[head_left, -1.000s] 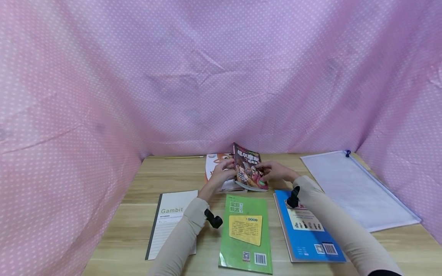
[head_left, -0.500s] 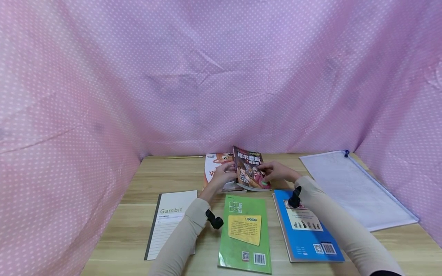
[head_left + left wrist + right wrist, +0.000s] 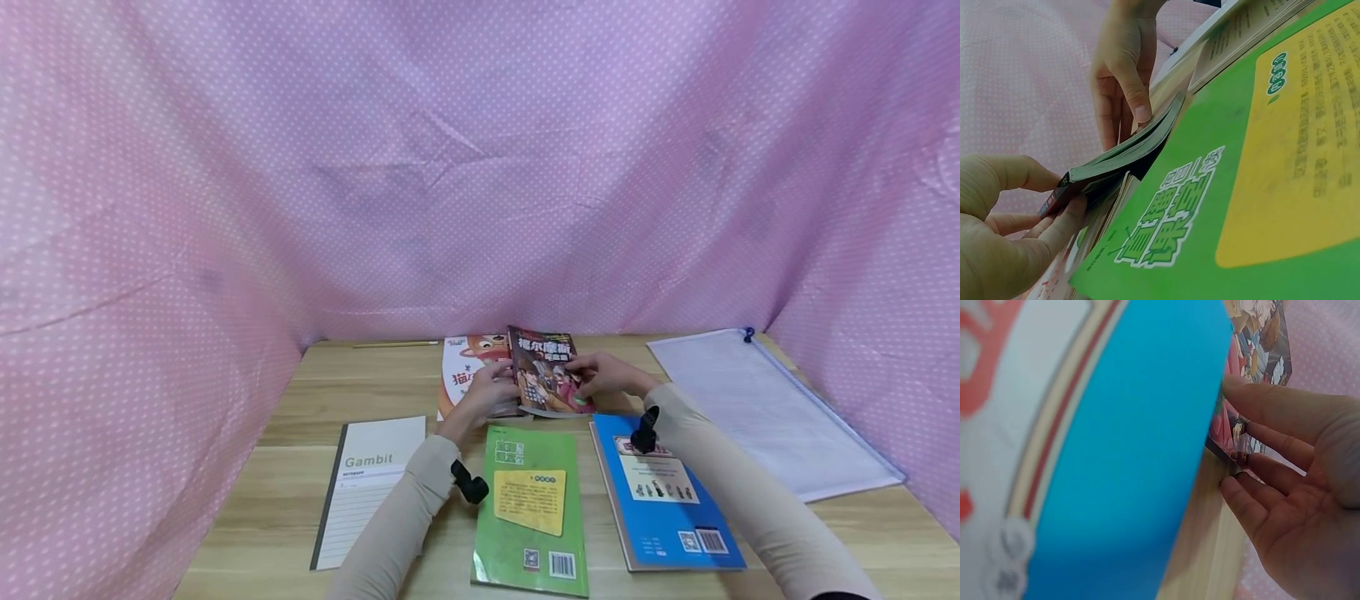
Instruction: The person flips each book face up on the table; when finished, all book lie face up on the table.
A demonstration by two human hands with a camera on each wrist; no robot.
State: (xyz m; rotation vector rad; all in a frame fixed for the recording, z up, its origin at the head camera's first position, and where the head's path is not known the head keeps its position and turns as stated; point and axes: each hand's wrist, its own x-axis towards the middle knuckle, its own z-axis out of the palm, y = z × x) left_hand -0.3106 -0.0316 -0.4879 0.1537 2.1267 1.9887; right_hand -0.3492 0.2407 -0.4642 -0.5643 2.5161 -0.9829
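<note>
Both hands are on a dark paperback book (image 3: 546,372) with cartoon figures on its cover, at the far middle of the table. My left hand (image 3: 489,392) pinches its spine edge between thumb and fingers, plainest in the left wrist view. On the opposite edge, my right hand (image 3: 1300,469) holds it with the thumb on the cover and fingers at the rim. The book slants, its left side raised, and overlaps a white book (image 3: 461,367) with a cartoon animal. Part of that white book is hidden by the dark one and my left hand.
Nearer to me lie a Gambit notebook (image 3: 369,492), a green book (image 3: 528,446) and a blue book (image 3: 675,525). A translucent zip pouch (image 3: 772,417) is at the right, a pencil (image 3: 393,344) along the back edge. Pink dotted cloth (image 3: 480,167) hangs behind.
The dark book has tilted down flatter and shifted slightly right, with both hands staying on it. More of the white book's cover shows at its left.
</note>
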